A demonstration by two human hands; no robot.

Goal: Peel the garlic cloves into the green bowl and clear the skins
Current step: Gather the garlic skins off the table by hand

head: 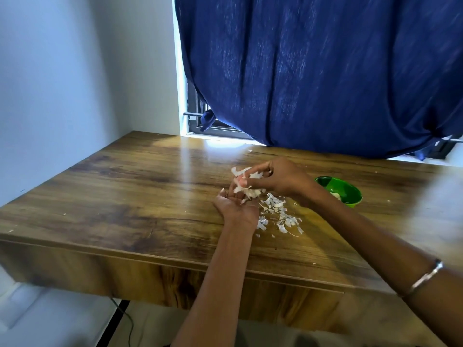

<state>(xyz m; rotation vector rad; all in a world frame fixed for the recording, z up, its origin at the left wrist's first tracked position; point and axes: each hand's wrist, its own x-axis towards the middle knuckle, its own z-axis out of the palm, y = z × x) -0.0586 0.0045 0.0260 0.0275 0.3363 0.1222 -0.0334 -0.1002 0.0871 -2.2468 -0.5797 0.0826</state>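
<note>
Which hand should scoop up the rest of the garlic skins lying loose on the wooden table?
Probably the right hand. It works above the loose white garlic skins on the wooden table, pinching some already, while the left hand lies palm up as a cup holding gathered skins.

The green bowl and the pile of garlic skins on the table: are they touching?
Apart. The head view shows the green bowl right of the skins on the table, with the right forearm and bare wood between them.

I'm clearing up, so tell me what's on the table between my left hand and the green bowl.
In the head view, a loose pile of garlic skins lies on the wooden table between the left hand and the green bowl; the right forearm also crosses that stretch.
</note>
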